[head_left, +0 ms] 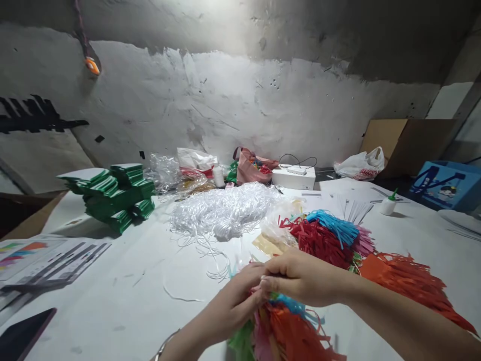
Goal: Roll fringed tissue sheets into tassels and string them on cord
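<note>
Near the front of the table, my left hand (238,296) and my right hand (300,278) meet over the gathered top of a bundle of paper tassels (291,331). Green, pink, orange and blue fringed strips hang below my fingers. Both hands are closed on the bundle; the exact spot they pinch is hidden. Just beyond my right hand lies a pile of dark red tassels (319,243) with blue tassels (334,225) on top. Orange tassels (409,281) spread out beside my right forearm. A large heap of white string (229,208) sits ahead of my hands.
Stacked green-edged pieces (116,195) stand at the left, above printed sheets (56,258) and a dark phone (28,333). A green-tipped glue bottle (389,203), a blue box (445,185) and a white plastic bag (361,165) are at the right. A white box (293,176) stands by the wall.
</note>
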Demonstrator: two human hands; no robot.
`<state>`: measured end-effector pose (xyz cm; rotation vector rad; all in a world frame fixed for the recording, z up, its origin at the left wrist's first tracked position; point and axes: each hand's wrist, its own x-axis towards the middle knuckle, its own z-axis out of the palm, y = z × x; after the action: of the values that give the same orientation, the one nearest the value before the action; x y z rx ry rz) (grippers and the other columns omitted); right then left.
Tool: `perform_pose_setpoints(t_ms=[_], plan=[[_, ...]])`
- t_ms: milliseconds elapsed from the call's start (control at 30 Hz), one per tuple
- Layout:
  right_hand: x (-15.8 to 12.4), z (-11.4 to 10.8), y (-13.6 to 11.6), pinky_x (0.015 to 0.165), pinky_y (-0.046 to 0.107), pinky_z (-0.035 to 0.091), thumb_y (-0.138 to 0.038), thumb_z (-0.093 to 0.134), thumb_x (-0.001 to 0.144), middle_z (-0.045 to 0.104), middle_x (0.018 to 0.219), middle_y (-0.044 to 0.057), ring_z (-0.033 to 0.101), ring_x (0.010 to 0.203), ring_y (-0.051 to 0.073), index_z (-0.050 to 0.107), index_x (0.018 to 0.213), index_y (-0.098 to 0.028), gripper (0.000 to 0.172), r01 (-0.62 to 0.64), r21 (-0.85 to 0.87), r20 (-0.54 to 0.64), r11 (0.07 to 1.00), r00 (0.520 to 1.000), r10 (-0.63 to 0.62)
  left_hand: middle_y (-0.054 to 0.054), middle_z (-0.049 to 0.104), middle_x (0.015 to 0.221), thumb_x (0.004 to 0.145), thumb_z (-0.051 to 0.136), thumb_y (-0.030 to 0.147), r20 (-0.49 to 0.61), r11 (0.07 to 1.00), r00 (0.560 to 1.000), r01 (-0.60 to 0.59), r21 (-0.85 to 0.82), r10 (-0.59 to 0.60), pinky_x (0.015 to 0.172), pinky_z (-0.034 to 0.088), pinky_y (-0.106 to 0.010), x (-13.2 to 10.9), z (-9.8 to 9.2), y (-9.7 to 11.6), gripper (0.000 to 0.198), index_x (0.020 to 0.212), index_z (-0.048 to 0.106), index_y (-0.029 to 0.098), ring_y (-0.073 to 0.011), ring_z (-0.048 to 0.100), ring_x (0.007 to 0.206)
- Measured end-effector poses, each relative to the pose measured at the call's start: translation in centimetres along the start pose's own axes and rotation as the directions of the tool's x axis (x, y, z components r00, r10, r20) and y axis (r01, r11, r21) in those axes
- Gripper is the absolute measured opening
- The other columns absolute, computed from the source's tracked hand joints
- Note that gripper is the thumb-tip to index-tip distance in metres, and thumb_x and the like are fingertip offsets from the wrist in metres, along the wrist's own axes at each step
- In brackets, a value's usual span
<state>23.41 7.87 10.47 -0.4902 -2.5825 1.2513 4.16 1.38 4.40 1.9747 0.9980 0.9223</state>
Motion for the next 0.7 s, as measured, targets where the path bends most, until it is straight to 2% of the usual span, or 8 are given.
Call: perform_pose_setpoints(t_ms=[100,167,233,367,500,600,667,700], plan=[[-0.4,-0.4,-0.3,0.061,0.023,0.035,-0.034,0.052,0.095,0.053,0.067,-0.003,0.046,0.064,0.010,0.061,0.073,-0.017,0.029,0.000,0.033,-0.020,0.999,1.000,0.001,-0.006,0.069,0.090,0.101,0.030,0.058,-0.023,1.000,1.000,0.012,0.007,-0.011,0.094,0.046,-0.038,0.7,1.1,-0.8,0.057,0.091,0.070,0.019,-0.0224,0.059,0.090],[-1.5,-1.3,0.0,0.058,0.023,0.034,-0.039,0.055,0.094,0.052,0.063,-0.003,0.045,0.060,0.010,0.064,0.072,-0.017,0.032,-0.062,0.087,-0.074,0.994,0.995,0.069,-0.003,0.068,0.082,0.103,0.031,0.053,-0.018,0.994,1.000,0.015,0.109,-0.013,0.103,0.039,-0.041,0.6,0.9,-1.6,0.052,0.088,0.067,0.020,-0.0196,0.059,0.084],[-3.1,-2.1,1.0,0.053,0.022,0.032,-0.045,0.058,0.093,0.051,0.061,-0.003,0.042,0.055,0.009,0.068,0.077,-0.016,0.035,-0.159,0.143,-0.080,0.977,0.982,0.172,-0.002,0.067,0.081,0.104,0.031,0.046,-0.025,0.980,1.000,0.016,0.199,-0.012,0.103,0.039,-0.040,0.1,0.1,-2.2,0.045,0.089,0.065,0.021,-0.0178,0.060,0.080],[-7.1,-3.6,5.8,0.054,0.023,0.035,-0.051,0.058,0.093,0.057,0.066,-0.001,0.047,0.058,0.011,0.072,0.083,-0.016,0.039,-0.280,0.153,-0.063,0.948,0.954,0.292,-0.004,0.070,0.084,0.105,0.028,0.034,-0.048,0.945,0.999,0.019,0.327,-0.003,0.072,0.048,-0.027,-1.5,-2.0,-2.8,0.039,0.091,0.063,0.022,-0.0175,0.063,0.077],[-10.2,-4.6,10.7,0.060,0.027,0.042,-0.049,0.061,0.090,0.060,0.067,0.003,0.054,0.062,0.015,0.075,0.076,-0.015,0.039,-0.407,-0.061,-0.189,0.911,0.901,0.390,-0.002,0.070,0.075,0.103,0.030,0.026,-0.078,0.857,0.996,0.005,0.515,0.041,0.062,0.047,-0.024,-2.2,-3.1,-3.1,0.036,0.089,0.063,0.022,-0.0160,0.063,0.067],[-9.8,-3.4,10.8,0.084,0.036,0.048,-0.040,0.067,0.086,0.067,0.098,0.011,0.062,0.092,0.026,0.078,0.093,-0.016,0.027,-0.421,-0.142,-0.349,0.896,0.868,0.353,-0.002,0.069,0.069,0.100,0.034,0.023,-0.056,0.748,0.998,0.023,0.664,0.018,0.057,0.044,-0.025,-1.2,-2.1,-3.0,0.035,0.081,0.063,0.021,-0.0170,0.061,0.062],[-7.9,-1.2,9.2,0.106,0.039,0.038,-0.038,0.066,0.088,0.059,0.132,0.012,0.053,0.121,0.028,0.066,0.128,-0.023,0.042,-0.351,-0.168,-0.414,0.921,0.873,0.257,-0.003,0.069,0.068,0.098,0.037,0.021,-0.009,0.682,1.000,0.002,0.732,0.006,0.056,0.042,-0.027,-0.1,-0.9,-2.8,0.034,0.076,0.063,0.020,-0.0182,0.061,0.059],[-6.7,0.0,8.3,0.111,0.040,0.035,-0.038,0.066,0.089,0.055,0.140,0.012,0.050,0.128,0.028,0.057,0.138,-0.023,0.052,-0.256,-0.169,-0.401,0.952,0.900,0.171,-0.004,0.070,0.068,0.097,0.038,0.019,0.019,0.663,1.000,-0.020,0.748,0.008,0.055,0.041,-0.027,0.5,-0.2,-2.6,0.033,0.075,0.063,0.020,-0.0187,0.061,0.059]])
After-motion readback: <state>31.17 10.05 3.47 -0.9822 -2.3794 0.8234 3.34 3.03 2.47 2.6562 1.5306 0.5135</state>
